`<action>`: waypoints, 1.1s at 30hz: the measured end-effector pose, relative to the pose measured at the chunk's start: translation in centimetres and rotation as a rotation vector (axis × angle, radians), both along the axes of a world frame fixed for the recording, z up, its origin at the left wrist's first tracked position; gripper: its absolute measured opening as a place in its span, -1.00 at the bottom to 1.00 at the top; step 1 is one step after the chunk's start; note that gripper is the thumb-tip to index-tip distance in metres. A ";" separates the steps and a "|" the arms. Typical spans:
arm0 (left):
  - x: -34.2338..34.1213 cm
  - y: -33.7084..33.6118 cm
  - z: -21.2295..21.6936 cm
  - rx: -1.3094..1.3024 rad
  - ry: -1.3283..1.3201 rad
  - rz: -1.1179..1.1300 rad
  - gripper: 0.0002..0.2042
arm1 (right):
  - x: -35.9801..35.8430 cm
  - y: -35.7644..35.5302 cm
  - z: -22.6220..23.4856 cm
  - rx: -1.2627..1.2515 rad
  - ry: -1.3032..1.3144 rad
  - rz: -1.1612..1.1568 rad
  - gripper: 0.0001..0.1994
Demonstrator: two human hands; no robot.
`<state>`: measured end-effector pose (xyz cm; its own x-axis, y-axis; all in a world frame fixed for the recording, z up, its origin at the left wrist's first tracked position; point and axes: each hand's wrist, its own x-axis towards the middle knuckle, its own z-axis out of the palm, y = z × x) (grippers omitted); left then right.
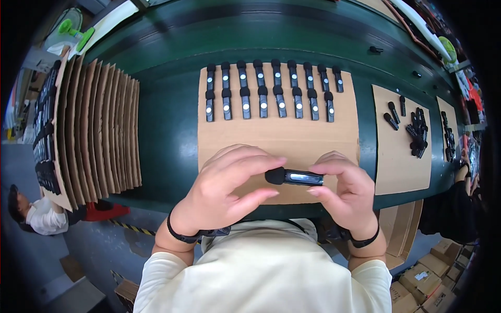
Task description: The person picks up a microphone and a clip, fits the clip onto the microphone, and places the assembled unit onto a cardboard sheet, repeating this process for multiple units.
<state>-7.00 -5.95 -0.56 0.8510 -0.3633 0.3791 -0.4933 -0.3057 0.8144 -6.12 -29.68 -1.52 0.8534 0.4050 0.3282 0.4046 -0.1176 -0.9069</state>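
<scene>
While the green table [167, 104] bears a cardboard sheet [276, 136] with rows of microphones [263, 102] on its far half, our left hand [216, 182] is open at the left and our right hand [350, 185] pinches the right end of the held microphone [302, 178] over the near half. If that fingertip pinch slips, we could drop it; a careless tug might loosen its rounded black cap [274, 176].

Fine detail on the held black foam-tipped device [297, 178] is too small to tell. Black foam-tipped devices heaped at right [419, 136] partly hide one another. The lower edge crops the wearer's cream short-sleeved shirt [266, 274].
</scene>
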 end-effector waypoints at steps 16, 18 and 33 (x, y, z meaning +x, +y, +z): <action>-1.8 0.7 -1.7 -0.031 -0.058 0.058 -0.70 | -0.5 2.8 -1.0 -0.034 -0.205 0.027 -0.67; -1.8 0.7 -1.8 -0.042 -0.070 0.057 -0.71 | -0.6 2.9 -1.0 -0.034 -0.206 0.027 -0.68; -1.4 0.5 -1.6 -0.058 -0.082 0.039 -0.74 | -0.4 3.0 -1.0 -0.020 -0.223 0.016 -0.68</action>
<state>-8.42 -5.43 -2.21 0.8294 -0.3055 0.4677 -0.5476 -0.2792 0.7888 -6.57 -26.72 -2.54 0.7542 0.4258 0.4999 0.5967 -0.1267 -0.7924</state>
